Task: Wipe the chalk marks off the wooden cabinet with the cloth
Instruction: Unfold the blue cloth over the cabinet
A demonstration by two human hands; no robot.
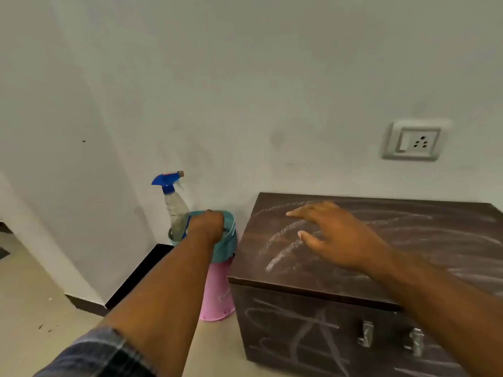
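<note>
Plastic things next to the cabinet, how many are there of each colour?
Teal: 1, the basket that the left hand reaches into.
Pink: 1, the bucket under the basket.
Clear with a blue top: 1, the spray bottle standing in the basket.
Total: 3

No readable text or brand anywhere. Chalk scrawl on the cabinet (313, 330) front includes one shape like a capital "A"; the rest is loops and smears. Spray bottle (174, 205) label too blurred to read.
</note>
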